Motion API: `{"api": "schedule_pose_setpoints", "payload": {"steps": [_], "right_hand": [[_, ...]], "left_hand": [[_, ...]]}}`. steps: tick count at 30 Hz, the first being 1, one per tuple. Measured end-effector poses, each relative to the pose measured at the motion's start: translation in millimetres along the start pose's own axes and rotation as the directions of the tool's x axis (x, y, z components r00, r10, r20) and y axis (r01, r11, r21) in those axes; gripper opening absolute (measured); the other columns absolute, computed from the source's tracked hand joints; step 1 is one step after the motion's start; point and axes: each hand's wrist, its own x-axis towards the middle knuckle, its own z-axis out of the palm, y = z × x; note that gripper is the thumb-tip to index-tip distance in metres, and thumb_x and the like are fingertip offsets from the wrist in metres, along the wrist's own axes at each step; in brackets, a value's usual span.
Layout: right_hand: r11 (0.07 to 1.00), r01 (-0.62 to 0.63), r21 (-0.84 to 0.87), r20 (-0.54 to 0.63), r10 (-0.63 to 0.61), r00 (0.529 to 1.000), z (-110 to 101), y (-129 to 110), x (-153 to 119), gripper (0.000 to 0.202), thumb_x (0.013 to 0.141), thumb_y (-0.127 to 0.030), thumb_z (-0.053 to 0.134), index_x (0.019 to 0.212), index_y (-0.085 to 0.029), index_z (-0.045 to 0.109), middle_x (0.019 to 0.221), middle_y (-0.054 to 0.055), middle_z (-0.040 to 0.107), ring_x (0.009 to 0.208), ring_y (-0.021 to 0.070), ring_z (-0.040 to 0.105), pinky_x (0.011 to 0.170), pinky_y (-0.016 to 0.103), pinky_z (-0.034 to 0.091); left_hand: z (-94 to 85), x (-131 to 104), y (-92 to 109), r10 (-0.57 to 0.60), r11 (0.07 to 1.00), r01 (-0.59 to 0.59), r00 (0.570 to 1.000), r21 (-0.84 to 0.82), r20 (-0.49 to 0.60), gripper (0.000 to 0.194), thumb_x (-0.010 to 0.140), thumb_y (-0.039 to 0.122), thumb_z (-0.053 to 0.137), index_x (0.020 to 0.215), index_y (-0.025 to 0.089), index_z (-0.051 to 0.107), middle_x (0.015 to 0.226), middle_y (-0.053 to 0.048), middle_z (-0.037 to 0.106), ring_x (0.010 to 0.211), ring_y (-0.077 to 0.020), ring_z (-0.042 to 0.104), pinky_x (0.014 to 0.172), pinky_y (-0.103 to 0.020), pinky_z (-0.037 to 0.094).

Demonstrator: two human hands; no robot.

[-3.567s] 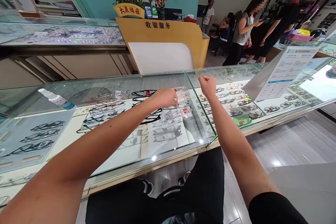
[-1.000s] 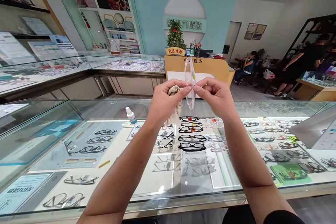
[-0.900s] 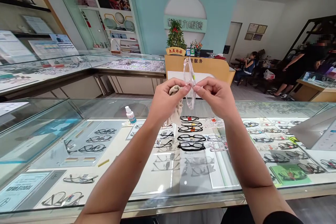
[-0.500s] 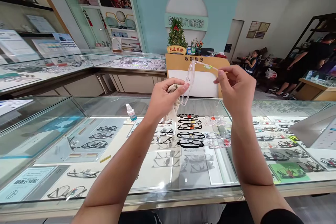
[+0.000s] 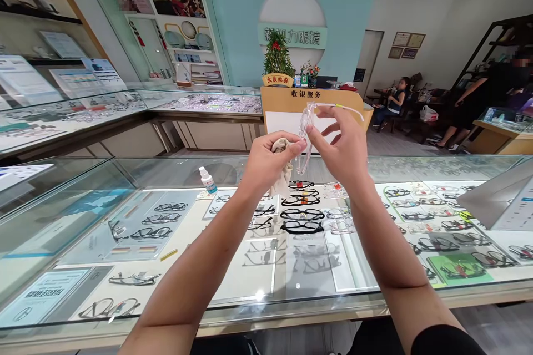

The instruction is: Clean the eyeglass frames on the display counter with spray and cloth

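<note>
In the head view, a pair of clear-framed eyeglasses point(image 5: 307, 121) is held upright above the glass counter, its front seen nearly edge-on. One clear temple arm sticks out to the right, past my right hand. My left hand point(image 5: 264, 166) is closed, pinching the frame around its middle between thumb and fingers. A bunched beige cloth point(image 5: 283, 180) is also in that hand and hangs below it. My right hand point(image 5: 343, 147) has its thumb against the upper part of the frame, with the index finger behind, near the hinge. The other fingers are curled loosely.
Below my hands, several black eyeglasses point(image 5: 302, 214) are lined up on the glass counter point(image 5: 233, 308). A small white bottle point(image 5: 207, 180) stands to the left. More frames lie at both sides. A white folded stand point(image 5: 499, 194) is at right. Two people are in the right background.
My right hand has moved left from the end of the temple arm to the front of the eyeglasses. My left hand, with the cloth, has shifted slightly right.
</note>
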Motion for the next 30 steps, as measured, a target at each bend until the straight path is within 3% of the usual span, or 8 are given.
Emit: {"api": "schedule_pose_setpoints", "payload": {"steps": [4, 10, 15, 18, 22, 30], "right_hand": [[1.000, -0.023, -0.005, 0.016, 0.023, 1.000, 0.8, 0.4, 0.2, 0.038, 0.100, -0.039, 0.072, 0.137, -0.030, 0.069, 0.138, 0.009, 0.078, 0.084, 0.0216, 0.072, 0.073, 0.040, 0.056], [1.000, -0.013, 0.021, 0.050, 0.012, 0.999, 1.4, 2.8, 0.1, 0.038, 0.100, -0.025, 0.059, 0.137, -0.029, 0.069, 0.155, 0.012, 0.070, 0.093, 0.0231, 0.073, 0.075, 0.042, 0.060], [0.994, 0.052, -0.097, 0.035, -0.049, 0.998, 1.8, 13.7, 2.5, 0.056, 0.096, -0.017, 0.050, 0.150, -0.030, 0.061, 0.148, 0.014, 0.069, 0.113, 0.0287, 0.073, 0.085, 0.045, 0.064], [0.978, 0.100, -0.184, 0.014, -0.099, 0.995, -0.1, 20.2, 4.8, 0.062, 0.092, -0.013, 0.049, 0.150, -0.029, 0.058, 0.151, 0.016, 0.066, 0.134, 0.0340, 0.066, 0.102, 0.055, 0.062], [0.938, 0.134, -0.320, 0.036, -0.129, 0.991, -3.0, 28.9, 6.0, 0.053, 0.091, -0.015, 0.052, 0.141, -0.029, 0.062, 0.156, 0.017, 0.061, 0.150, 0.0390, 0.054, 0.120, 0.066, 0.050], [0.901, 0.083, -0.425, 0.148, -0.021, 0.989, -0.3, 29.7, 0.1, 0.033, 0.091, -0.018, 0.062, 0.123, -0.024, 0.069, 0.155, 0.019, 0.064, 0.148, 0.0460, 0.053, 0.121, 0.072, 0.041]], "left_hand": [[1.1, -0.9, 0.3, 0.001, 1.000, -0.001, 1.000, -0.004, 0.005, 0.035, 0.073, 0.055, 0.100, 0.082, 0.024, 0.086, 0.072, -0.001, 0.070, 0.061, -0.0124, 0.045, 0.058, -0.030, 0.037], [3.4, -2.7, -2.2, -0.044, 0.997, 0.045, 0.999, -0.059, 0.018, 0.036, 0.070, 0.054, 0.103, 0.082, 0.025, 0.086, 0.073, -0.001, 0.070, 0.060, -0.0118, 0.045, 0.056, -0.029, 0.036], [1.6, -0.9, -0.9, -0.011, 0.997, 0.007, 0.998, -0.075, -0.055, 0.040, 0.068, 0.057, 0.104, 0.083, 0.024, 0.087, 0.077, -0.002, 0.074, 0.062, -0.0118, 0.047, 0.058, -0.029, 0.038], [-0.4, 0.2, 0.9, 0.007, 0.997, -0.013, 0.996, -0.071, -0.092, 0.043, 0.071, 0.061, 0.102, 0.085, 0.023, 0.086, 0.084, -0.003, 0.078, 0.065, -0.0126, 0.051, 0.058, -0.029, 0.040], [-3.6, 2.3, 2.6, 0.014, 0.997, -0.029, 0.981, -0.076, -0.194, 0.050, 0.069, 0.069, 0.100, 0.084, 0.024, 0.083, 0.078, -0.002, 0.074, 0.065, -0.0130, 0.051, 0.057, -0.029, 0.039], [-8.9, 6.3, -1.2, 0.029, 0.990, -0.073, 0.944, -0.122, -0.329, 0.050, 0.072, 0.070, 0.098, 0.087, 0.027, 0.078, 0.077, 0.000, 0.070, 0.061, -0.0119, 0.045, 0.056, -0.030, 0.040]]}}
